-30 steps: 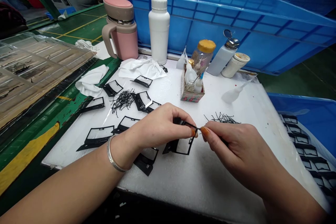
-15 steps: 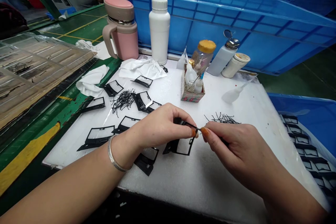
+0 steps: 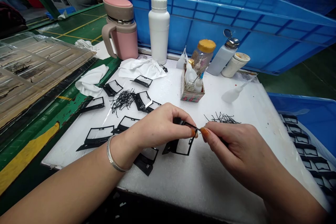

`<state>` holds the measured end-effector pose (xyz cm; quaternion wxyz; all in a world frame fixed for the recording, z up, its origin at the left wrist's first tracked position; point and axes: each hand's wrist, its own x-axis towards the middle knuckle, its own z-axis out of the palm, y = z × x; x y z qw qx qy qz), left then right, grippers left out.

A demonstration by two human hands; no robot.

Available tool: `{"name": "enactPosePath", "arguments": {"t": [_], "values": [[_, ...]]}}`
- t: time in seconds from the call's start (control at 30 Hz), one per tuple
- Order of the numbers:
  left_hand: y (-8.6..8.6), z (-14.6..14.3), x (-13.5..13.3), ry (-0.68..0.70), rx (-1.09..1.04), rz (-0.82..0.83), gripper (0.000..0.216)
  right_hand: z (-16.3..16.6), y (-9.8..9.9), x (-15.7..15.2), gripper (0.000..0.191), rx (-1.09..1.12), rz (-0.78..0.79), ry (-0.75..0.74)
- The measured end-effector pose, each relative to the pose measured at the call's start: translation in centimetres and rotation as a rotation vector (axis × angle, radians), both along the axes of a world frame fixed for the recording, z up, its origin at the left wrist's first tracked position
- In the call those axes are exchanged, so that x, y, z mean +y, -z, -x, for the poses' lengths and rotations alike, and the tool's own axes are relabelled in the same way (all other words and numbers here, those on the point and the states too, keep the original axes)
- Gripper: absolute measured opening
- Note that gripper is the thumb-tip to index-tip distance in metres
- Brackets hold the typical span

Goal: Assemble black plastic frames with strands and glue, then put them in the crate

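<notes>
My left hand (image 3: pixel 160 126) is closed on a black plastic frame (image 3: pixel 181 146), lifted a little above the white foam pad (image 3: pixel 204 178). My right hand (image 3: pixel 236 150) pinches a thin black pin at the frame's upper right corner, thumb and finger tips touching the left hand's tips. A small heap of black pins (image 3: pixel 222 118) lies just behind the right hand. A bigger heap of pins (image 3: pixel 123 99) lies to the left among several more black frames (image 3: pixel 97 136).
Behind stand a pink mug (image 3: pixel 121 28), a white bottle (image 3: pixel 159 29), a small box of dropper bottles (image 3: pixel 192 85), a yellow-lidded jar (image 3: pixel 203 54) and a large blue crate (image 3: pixel 249 24). A blue bin with frames (image 3: pixel 309 136) is at right. Clear trays (image 3: pixel 31 66) lie at left.
</notes>
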<state>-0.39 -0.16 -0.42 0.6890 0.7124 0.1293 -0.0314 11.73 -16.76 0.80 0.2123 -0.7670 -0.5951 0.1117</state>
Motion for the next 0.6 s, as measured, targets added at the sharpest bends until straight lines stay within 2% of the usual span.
{"name": "enactPosePath", "arguments": {"t": [0.6], "values": [[-0.03, 0.09, 0.05, 0.005, -0.002, -0.016, 0.016, -0.02, -0.2, -0.14, 0.037, 0.008, 0.0, -0.006]]}}
